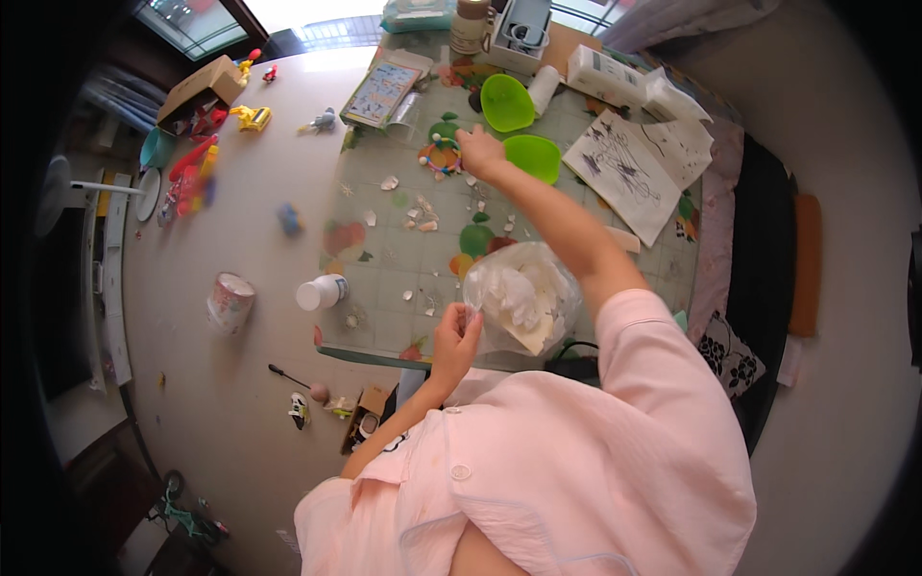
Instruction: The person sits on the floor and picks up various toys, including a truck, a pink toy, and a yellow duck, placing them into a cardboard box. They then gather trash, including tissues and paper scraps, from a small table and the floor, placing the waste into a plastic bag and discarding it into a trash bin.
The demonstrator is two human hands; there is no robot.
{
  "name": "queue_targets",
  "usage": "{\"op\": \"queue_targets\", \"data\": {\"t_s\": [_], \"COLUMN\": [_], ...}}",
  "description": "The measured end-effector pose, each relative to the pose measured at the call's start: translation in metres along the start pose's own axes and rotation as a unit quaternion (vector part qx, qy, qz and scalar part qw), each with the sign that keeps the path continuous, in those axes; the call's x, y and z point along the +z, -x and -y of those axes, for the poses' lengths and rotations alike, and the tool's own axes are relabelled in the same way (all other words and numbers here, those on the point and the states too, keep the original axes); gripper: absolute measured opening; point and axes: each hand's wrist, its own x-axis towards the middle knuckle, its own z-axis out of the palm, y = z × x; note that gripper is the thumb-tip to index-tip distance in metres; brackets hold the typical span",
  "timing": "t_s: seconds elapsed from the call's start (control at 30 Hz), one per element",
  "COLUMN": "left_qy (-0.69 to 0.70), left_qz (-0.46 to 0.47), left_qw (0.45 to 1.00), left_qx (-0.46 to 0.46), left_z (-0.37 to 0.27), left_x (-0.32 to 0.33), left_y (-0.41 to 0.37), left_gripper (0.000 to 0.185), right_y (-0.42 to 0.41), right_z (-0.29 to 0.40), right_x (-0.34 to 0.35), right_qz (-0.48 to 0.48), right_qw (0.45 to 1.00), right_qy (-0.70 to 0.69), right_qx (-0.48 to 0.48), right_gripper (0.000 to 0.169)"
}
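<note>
With its thumb and fingers, my left hand [458, 338] pinches the edge of a clear plastic bag [497, 338] at the near edge of the table. Crumpled white tissue [522, 288] and a cream-coloured piece fill the bag. My right hand [481, 151] reaches across the table to the right side of a colourful beaded ring [441, 157]. Whether its fingers grip the ring is hidden. Two green plastic bowls [508, 103] lie just beyond and beside that hand. Broken shell-like pieces [423, 214] are scattered over the tablecloth [389, 266].
A white bottle [322, 292] lies near the left table edge. A picture box [385, 86], a drink flask [470, 29], a tissue pack [605, 75] and scribbled paper [627, 165] stand or lie farther back. On the floor are a patterned bin [232, 299] and several toys.
</note>
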Motion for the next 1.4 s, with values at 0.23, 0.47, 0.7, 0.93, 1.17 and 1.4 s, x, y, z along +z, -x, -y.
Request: {"op": "queue_targets", "data": {"t_s": [0.23,0.47,0.7,0.93,1.17,1.4], "left_qy": [0.031,0.091,0.06,0.035,0.019,-0.013], "left_qz": [-0.012,-0.001,0.025,0.029,0.056,0.262], "left_qw": [0.999,0.996,0.998,0.999,0.998,0.965], "left_qx": [-0.011,-0.025,-0.015,-0.006,0.011,0.013], "left_z": [0.003,0.012,0.005,-0.006,-0.021,-0.018], "left_x": [-0.003,-0.008,-0.001,0.003,0.019,0.093], "left_y": [0.001,-0.006,-0.006,-0.003,-0.003,-0.011], "left_gripper": [0.008,0.01,0.008,0.009,0.009,0.012], "right_y": [0.005,0.174,0.257,0.265,0.28,0.308], "right_z": [-0.01,0.005,-0.016,-0.082,-0.087,-0.165], "right_x": [0.028,-0.069,-0.046,0.024,-0.03,-0.084], "right_qz": [-0.094,-0.175,-0.089,-0.226,-0.163,-0.183], "right_qw": [0.992,0.884,0.968,0.934,0.883,0.889], "right_qy": [-0.08,-0.361,-0.173,-0.146,-0.35,-0.297], "right_qx": [-0.025,-0.239,-0.159,0.235,0.266,0.299], "right_gripper": [0.019,0.015,0.025,0.025,0.016,0.014]}}
